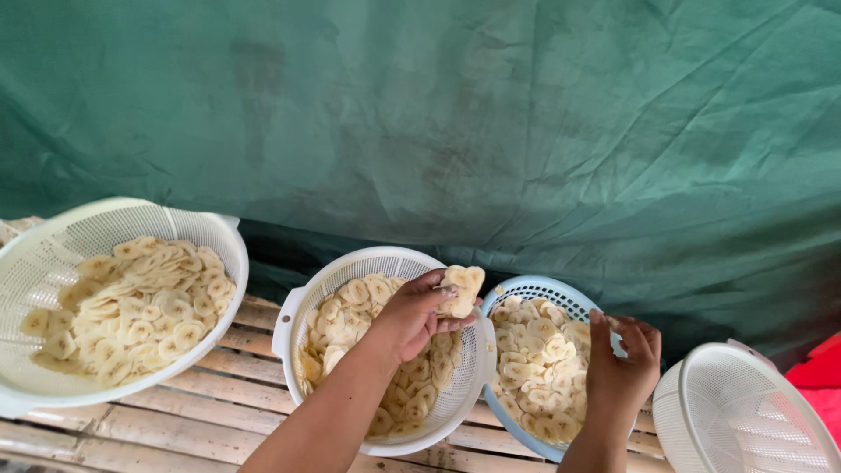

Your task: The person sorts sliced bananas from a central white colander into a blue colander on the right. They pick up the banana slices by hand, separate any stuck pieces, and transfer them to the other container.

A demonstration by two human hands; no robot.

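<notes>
Head view, your left hand (410,315) pinching banana slices (462,289) over the white colander (293,311), your right hand (620,372) gripping the blue colander (534,287) rim

My left hand (412,317) is raised at the end of a bare forearm that runs up from the bottom edge toward the upper right. The back of the hand faces me, the wrist bent a little, and the fingers (435,285) curl inward with the thumb folded across, closed around a clump of pale slices. My right hand (620,368) sits lower and to the right, its wrist coming straight up from the bottom edge. I see its back as well, with the fingers bent forward and down over a rim, the thumb (598,326) standing up on the near side. The two hands are well apart.
</notes>
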